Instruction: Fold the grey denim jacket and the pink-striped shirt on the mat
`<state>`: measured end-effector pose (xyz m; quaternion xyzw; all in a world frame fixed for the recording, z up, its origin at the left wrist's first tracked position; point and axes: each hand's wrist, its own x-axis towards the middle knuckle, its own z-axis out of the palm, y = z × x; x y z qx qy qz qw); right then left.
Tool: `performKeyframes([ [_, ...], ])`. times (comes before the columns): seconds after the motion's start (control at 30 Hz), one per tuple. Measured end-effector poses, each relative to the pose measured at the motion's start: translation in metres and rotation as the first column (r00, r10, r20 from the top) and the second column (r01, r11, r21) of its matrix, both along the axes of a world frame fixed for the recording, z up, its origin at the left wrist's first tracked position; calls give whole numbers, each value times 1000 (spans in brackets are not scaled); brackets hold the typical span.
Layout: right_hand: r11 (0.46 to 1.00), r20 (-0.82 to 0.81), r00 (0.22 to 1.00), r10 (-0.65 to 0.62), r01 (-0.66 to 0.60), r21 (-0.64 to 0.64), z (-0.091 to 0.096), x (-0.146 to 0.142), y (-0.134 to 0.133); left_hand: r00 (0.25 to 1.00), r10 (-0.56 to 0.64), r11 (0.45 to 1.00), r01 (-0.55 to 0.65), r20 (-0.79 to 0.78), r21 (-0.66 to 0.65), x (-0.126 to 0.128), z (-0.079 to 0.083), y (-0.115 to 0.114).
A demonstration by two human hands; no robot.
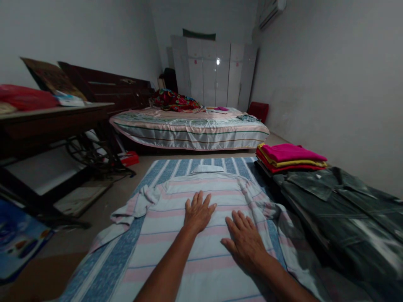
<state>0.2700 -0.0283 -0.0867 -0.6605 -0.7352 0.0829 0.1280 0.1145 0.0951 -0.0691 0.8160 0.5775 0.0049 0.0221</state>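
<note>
A long-sleeved shirt [176, 222], white with pink and thin blue stripes, lies spread flat with its collar at the far end. Its sleeves stretch out to either side, the left one bunched near the shoulder. Beneath it is a blue-and-white striped cloth surface [176, 167]. My left hand [199, 213] rests palm down on the middle of the shirt, fingers spread. Lower and to the right, my right hand [244, 237] also lies flat on the fabric with its fingers apart. Neither hand grips anything.
At right are a stack of folded clothes [292, 155], magenta on top, and a dark green denim jacket [340, 205]. A sewing-machine table [59, 115] stands at left near a red box [129, 158]. Behind are a bed [195, 134] and a white wardrobe [209, 75].
</note>
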Motion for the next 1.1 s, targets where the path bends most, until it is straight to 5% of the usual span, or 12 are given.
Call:
performKeyframes([
  [0.5, 994, 55, 997, -63, 58, 88, -2, 13, -29, 996, 92, 987, -93, -11, -134, 12, 16, 5],
  [0.77, 997, 46, 998, -46, 43, 60, -20, 18, -35, 1000, -21, 988, 21, 1, -154, 26, 1, 1],
  [1.1, 997, 37, 998, -56, 54, 47, -14, 16, -35, 1000, -18, 994, 16, -18, -105, 27, 0, 2],
])
